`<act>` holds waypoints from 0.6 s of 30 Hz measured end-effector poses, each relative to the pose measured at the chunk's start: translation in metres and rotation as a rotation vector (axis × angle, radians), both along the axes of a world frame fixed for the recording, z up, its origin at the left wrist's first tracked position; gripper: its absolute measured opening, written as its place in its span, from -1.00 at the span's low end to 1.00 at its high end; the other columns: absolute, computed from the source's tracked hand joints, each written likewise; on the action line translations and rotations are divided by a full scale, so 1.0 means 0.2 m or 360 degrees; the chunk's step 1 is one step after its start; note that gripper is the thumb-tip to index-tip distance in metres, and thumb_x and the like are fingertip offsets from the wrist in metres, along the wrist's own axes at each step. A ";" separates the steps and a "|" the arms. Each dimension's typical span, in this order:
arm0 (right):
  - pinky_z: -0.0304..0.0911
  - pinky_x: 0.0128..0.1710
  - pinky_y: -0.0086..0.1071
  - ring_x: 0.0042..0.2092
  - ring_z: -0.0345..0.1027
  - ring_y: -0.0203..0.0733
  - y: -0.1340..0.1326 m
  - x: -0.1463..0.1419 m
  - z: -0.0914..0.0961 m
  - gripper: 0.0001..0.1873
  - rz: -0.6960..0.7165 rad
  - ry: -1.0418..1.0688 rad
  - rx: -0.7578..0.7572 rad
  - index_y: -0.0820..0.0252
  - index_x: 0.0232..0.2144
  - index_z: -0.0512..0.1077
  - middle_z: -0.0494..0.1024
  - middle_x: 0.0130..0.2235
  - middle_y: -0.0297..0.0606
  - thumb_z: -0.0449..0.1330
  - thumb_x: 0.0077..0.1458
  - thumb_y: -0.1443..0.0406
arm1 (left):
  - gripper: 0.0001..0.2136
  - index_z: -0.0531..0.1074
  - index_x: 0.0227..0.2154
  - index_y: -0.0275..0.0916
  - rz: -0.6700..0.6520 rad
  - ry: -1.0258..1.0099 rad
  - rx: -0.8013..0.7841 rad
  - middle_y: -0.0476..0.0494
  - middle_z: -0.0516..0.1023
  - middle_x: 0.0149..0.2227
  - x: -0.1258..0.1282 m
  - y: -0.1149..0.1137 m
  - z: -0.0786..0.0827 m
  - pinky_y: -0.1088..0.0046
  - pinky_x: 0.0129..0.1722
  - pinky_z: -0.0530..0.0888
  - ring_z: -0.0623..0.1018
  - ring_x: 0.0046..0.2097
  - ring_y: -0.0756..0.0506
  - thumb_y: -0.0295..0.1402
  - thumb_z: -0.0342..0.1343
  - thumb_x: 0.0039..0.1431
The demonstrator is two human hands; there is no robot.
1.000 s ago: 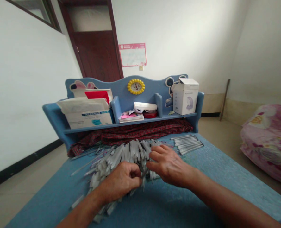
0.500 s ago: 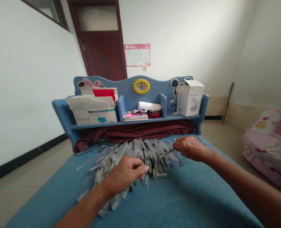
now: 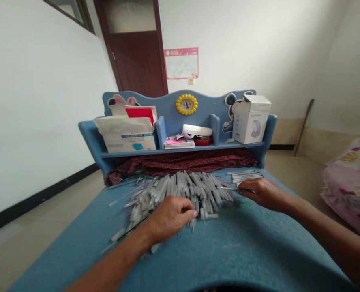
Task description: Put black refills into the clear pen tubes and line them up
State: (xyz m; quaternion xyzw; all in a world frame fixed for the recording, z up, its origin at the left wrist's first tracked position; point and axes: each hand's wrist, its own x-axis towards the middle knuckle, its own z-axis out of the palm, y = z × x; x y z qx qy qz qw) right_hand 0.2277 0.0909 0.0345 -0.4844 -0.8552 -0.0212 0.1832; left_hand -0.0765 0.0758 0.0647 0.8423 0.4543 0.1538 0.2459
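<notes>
A heap of clear, whitish plastic pen parts [image 3: 180, 184], long tubes with shorter cap-like pieces, is spread over the blue tabletop [image 3: 228, 251]. My left hand [image 3: 174, 217] rests at the near side of the heap, thumb and fingers pinched together; whatever is between them is hidden. To the right of the heap, my right hand [image 3: 263, 192] grips one end of a slim pen [image 3: 228, 188], whose other end points left toward the heap. Just beyond that hand, several pens [image 3: 243, 175] lie side by side in a row.
Behind the heap, a red checked cloth [image 3: 183, 161] is bunched under a blue shelf [image 3: 128, 154]. On the shelf stand a mask box [image 3: 131, 142], papers [image 3: 180, 144], a red round case [image 3: 203, 140] and a white carton [image 3: 251, 121]. A flowered cover [image 3: 350, 182] is at the right.
My right hand has drawn back toward me and right, uncovering the row of pens; its pen now points more level. My left hand stays by the heap. The whole view has shifted slightly.
</notes>
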 end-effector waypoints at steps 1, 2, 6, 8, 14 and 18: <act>0.12 -0.37 -0.45 -0.40 0.35 -0.26 -0.01 -0.02 -0.01 -0.82 0.0034 0.0006 -0.0014 0.17 -0.37 0.46 0.51 -0.44 -0.25 0.06 0.14 0.30 | -0.79 0.50 -0.46 -0.30 -0.0049 0.0040 0.0066 -0.02 0.45 -0.50 0.00 -0.01 -0.01 0.53 -0.41 0.27 0.42 -0.42 -0.01 -0.34 -0.01 0.08; 0.12 -0.37 -0.44 -0.40 0.35 -0.26 -0.02 -0.04 -0.01 -0.82 0.0060 0.0012 -0.0035 0.17 -0.36 0.46 0.51 -0.44 -0.25 0.05 0.15 0.30 | -0.81 0.50 -0.43 -0.30 -0.0102 0.0082 0.0132 -0.05 0.47 -0.46 0.01 -0.01 -0.02 0.52 -0.38 0.29 0.44 -0.39 -0.02 -0.36 -0.01 0.09; 0.13 -0.36 -0.43 -0.38 0.36 -0.24 -0.05 -0.09 -0.06 -0.80 0.0081 0.0027 -0.0103 0.16 -0.33 0.44 0.50 -0.42 -0.25 0.01 0.18 0.28 | -0.82 0.47 -0.31 -0.30 -0.0266 0.0278 0.0412 -0.13 0.47 -0.37 0.05 -0.04 -0.08 0.47 -0.30 0.34 0.46 -0.31 -0.07 -0.39 -0.02 0.14; 0.14 -0.33 -0.42 -0.35 0.37 -0.23 -0.05 -0.10 -0.09 -0.79 0.0070 0.0042 -0.0114 0.16 -0.31 0.43 0.50 -0.39 -0.25 -0.01 0.18 0.29 | -0.82 0.44 -0.26 -0.28 -0.0314 0.0390 0.0527 -0.13 0.45 -0.34 0.08 -0.06 -0.10 0.45 -0.26 0.37 0.47 -0.27 -0.08 -0.40 -0.05 0.17; 0.14 -0.34 -0.43 -0.34 0.38 -0.23 -0.05 -0.09 -0.13 -0.78 0.0033 0.0091 -0.0143 0.16 -0.31 0.43 0.50 -0.38 -0.26 -0.01 0.18 0.28 | -0.87 0.38 -0.27 -0.24 -0.0417 0.0754 0.0717 -0.17 0.41 -0.25 0.21 -0.07 -0.12 0.40 -0.33 0.44 0.48 -0.27 -0.12 -0.39 -0.03 0.16; 0.15 -0.34 -0.43 -0.34 0.38 -0.23 -0.07 -0.06 -0.14 -0.79 0.0002 0.0152 -0.0137 0.17 -0.30 0.43 0.50 -0.38 -0.26 0.00 0.17 0.27 | -0.87 0.39 -0.31 -0.27 -0.0497 0.0857 0.0710 -0.21 0.43 -0.28 0.30 -0.04 -0.12 0.35 -0.37 0.46 0.50 -0.31 -0.15 -0.47 -0.05 0.12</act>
